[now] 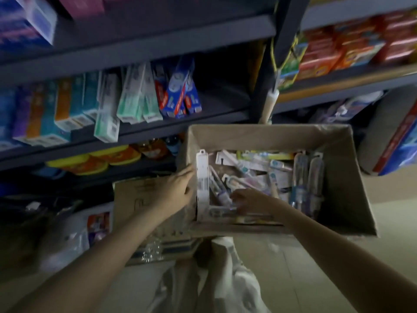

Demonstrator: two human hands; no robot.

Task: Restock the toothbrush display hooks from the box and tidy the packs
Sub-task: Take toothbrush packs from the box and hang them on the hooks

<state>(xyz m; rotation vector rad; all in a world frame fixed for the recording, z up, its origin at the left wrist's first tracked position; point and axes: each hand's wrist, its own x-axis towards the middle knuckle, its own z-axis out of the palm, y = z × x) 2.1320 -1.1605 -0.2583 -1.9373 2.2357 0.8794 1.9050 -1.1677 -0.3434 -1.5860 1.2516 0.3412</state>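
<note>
**Digging in the stock box**

Dark shelving (pixel 140 123) carries toothpaste cartons (pixel 108 105). Below it, the open cardboard box (pixel 338 177) holds a jumble of toothbrush packs (pixel 282 172). The left hand (pixel 178 188) grips the box's left wall, seemingly to steady it, beside an upright white pack (pixel 202 177). The right hand (pixel 250 201) reaches inside, fingers (pixel 234 201) curled among packs; whether pinching one, I cannot tell.

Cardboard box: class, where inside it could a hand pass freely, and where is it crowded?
Free: the cardboard box's bare right inner wall, right of the toothbrush packs, and the strip beneath its far wall. Crowded: the floor, heaped with packs; the left side, where the left hand holds the edge by an upright white pack and the right hand digs.
</note>
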